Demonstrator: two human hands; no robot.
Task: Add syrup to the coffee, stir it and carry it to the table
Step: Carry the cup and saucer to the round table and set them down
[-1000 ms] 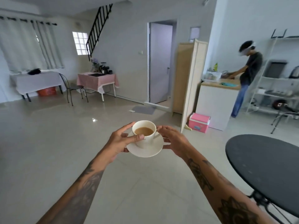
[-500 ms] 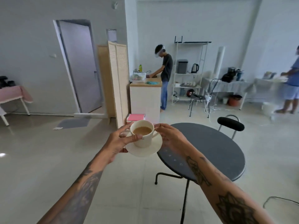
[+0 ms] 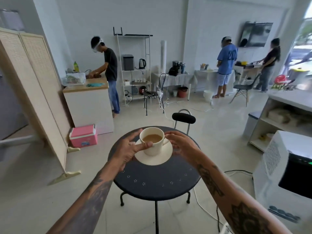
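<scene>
A cream cup [image 3: 152,146] filled with light-brown coffee stands on a matching saucer [image 3: 154,158]. I hold the pair in the air over a small round black table [image 3: 157,181]. My left hand [image 3: 128,151] grips the saucer's left edge, thumb pressed against the cup's side. My right hand [image 3: 181,146] holds the right side by the cup's handle and the saucer rim. No syrup or spoon is in view.
A black chair [image 3: 183,117] stands behind the table. A pink cooler [image 3: 83,135] and a folding screen [image 3: 33,85] are at left, a white appliance [image 3: 285,168] and shelf unit [image 3: 278,119] at right. Cables lie on the floor. Three people work at counters along the far wall.
My view has swung to the right. The round table moved from the right edge to directly under the cup. Both hands kept the same hold on cup and saucer.
</scene>
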